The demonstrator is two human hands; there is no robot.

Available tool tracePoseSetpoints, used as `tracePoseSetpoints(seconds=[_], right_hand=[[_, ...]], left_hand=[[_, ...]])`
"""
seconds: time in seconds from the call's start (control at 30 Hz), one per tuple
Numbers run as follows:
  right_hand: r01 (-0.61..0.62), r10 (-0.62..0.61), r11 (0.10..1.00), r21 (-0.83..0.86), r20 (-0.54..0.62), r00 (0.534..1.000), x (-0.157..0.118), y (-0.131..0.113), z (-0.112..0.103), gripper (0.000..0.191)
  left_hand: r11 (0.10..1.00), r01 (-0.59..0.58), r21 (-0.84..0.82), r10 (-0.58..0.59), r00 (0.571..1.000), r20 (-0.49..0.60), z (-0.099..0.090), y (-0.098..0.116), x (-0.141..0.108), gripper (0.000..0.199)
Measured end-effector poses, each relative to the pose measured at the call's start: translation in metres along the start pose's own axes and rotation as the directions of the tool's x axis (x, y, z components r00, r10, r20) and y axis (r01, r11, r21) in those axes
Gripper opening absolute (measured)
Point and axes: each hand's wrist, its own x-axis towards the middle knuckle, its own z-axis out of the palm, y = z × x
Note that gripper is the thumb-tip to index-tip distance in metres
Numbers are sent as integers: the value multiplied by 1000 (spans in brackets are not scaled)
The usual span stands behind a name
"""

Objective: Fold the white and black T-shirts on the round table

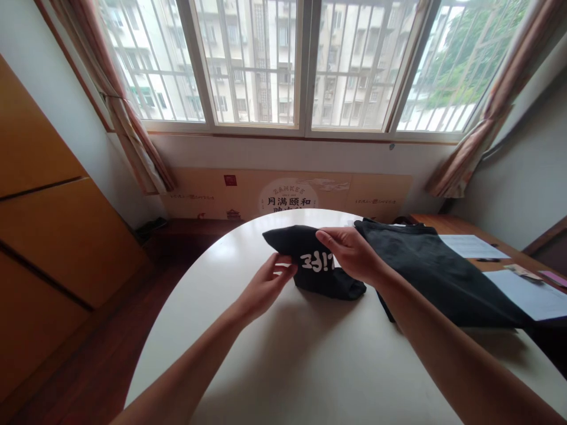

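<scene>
A black folded cloth (310, 284) with white lettering, upside down to me, stands bunched on the white round table (212, 307). Its upper part is lifted and comes to a point on the left. My right hand (349, 251) pinches its top edge, thumb in front and the other fingers partly hidden. At the left side of the cloth, my left hand (268, 283) has its bent fingers against the fabric, with small gaps between them. Right of my right hand lies a larger black folded garment (434, 277), partly covered by my right forearm.
Beyond the table's right side, a brown wooden desk (425, 223) carries white papers (473, 246) and a dark pen (488, 260). An orange-brown cabinet (53, 236) stands at the left. A barred window (305, 71) with tied curtains (128, 130) is ahead, above a printed panel (199, 198).
</scene>
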Motion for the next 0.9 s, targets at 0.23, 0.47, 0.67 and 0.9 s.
tracePoseSetpoints(seconds=[0.23,0.47,0.67,0.9], right_hand=[[-7,16,813,-582,11,1000,2,-15,-2,43],[-25,70,849,-528,66,995,3,-28,0,53],[-92,76,872,-481,-54,996,5,-18,-25,41],[-236,231,847,-476,-70,970,7,6,-77,42]], left_hand=[[916,-169,364,241,957,-162,2,8,-8,27],[634,-214,743,619,716,-322,-21,32,-17,16],[620,-37,784,372,893,-252,-53,52,1,18],[439,15,898,201,973,-115,-77,103,67,14]])
